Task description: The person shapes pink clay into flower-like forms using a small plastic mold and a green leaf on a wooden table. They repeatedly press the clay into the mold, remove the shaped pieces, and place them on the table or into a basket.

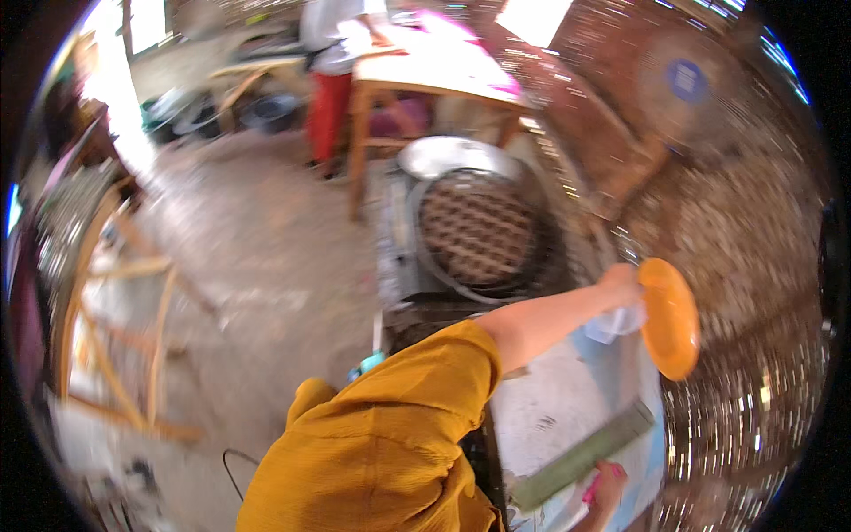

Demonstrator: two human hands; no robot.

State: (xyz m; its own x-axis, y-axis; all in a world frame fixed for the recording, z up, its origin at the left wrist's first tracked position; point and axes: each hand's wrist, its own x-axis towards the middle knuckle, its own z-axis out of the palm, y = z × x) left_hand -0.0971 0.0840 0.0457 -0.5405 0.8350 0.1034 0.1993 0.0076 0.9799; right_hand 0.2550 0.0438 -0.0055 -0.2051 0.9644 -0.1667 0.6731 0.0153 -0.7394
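Note:
My left hand (623, 285) reaches across to the right and is closed on the edge of an orange oval plate (669, 319), which is tilted nearly upright. Just below that hand is a translucent plastic thing (613, 323), blurred; whether I hold it too cannot be told. At the lower right, my right hand (610, 488) is closed around something small and pink (592, 486), its kind unclear. It is beside a long green block-shaped object (583, 454) lying slantwise on the pale tabletop (541, 408).
Beyond my left arm stands a wide round pan (476, 232) with rows of brown pieces, a metal lid (456, 155) behind it. Farther off, a person in red trousers (328, 120) stands at a wooden table (425, 66). Dark basins (269, 112) sit by the wall; a wooden frame (133, 346) is left.

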